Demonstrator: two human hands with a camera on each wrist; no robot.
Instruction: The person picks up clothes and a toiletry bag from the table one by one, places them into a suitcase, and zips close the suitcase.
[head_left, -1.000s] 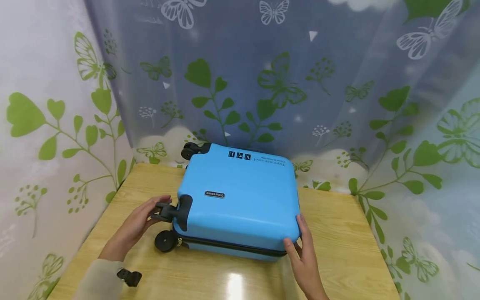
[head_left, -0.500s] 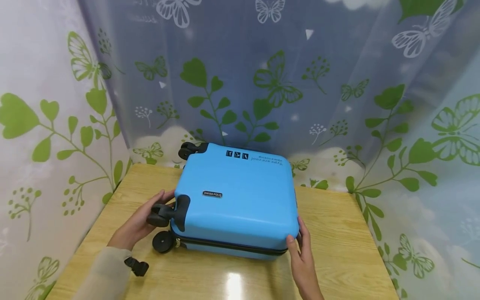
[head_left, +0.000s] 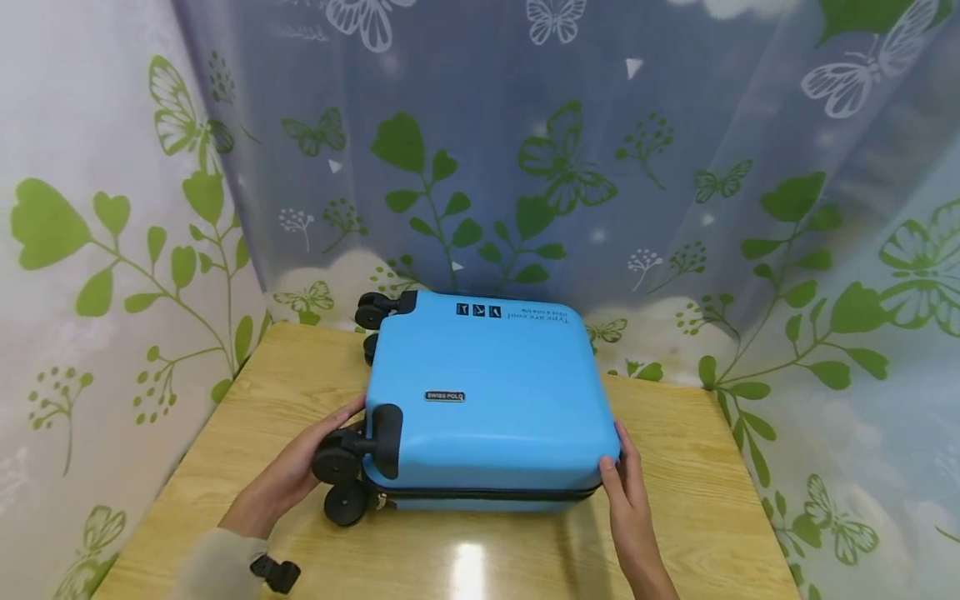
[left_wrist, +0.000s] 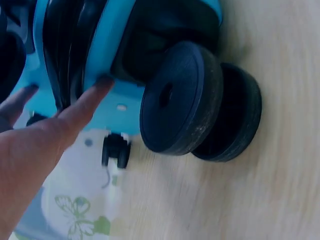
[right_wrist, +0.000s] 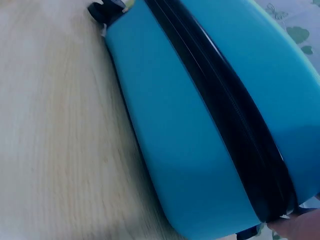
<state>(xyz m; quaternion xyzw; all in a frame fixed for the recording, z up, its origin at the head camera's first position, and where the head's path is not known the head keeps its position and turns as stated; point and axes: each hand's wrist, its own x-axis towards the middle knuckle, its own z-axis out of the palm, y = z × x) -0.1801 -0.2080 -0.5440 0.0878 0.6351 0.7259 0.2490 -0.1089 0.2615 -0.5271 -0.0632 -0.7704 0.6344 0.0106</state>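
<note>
We have the blue case (head_left: 487, 400) lying flat on the table (head_left: 690, 517), well back from the near edge and close to the curtain (head_left: 525, 167) behind it. Our left hand (head_left: 300, 471) rests against the wheeled end beside the near wheels (head_left: 341, 479); in the left wrist view its fingers (left_wrist: 75, 112) lie nearly straight against the blue shell, touching but not wrapped round anything, so it is released rather than gripping. Our right hand (head_left: 626, 492) wraps the near right corner, thumb on the front edge and fingers up the side, a light grasp on the case. The case is close to square from above, so we judge its long axis with some doubt: it seems to run left to right across the table, wheels pointing to our left and the opposite end to our right, with the zip (right_wrist: 225, 125) running along the near side wall. What could go wrong, we think, is a slip: the shell is smooth and the left hand only presses, so a push from that side could swing the case about the right hand's corner. The wheels hang off the end and could catch our fingers. The far wheels (head_left: 371, 312) sit near the curtain and could snag the cloth if the case slides back.
</note>
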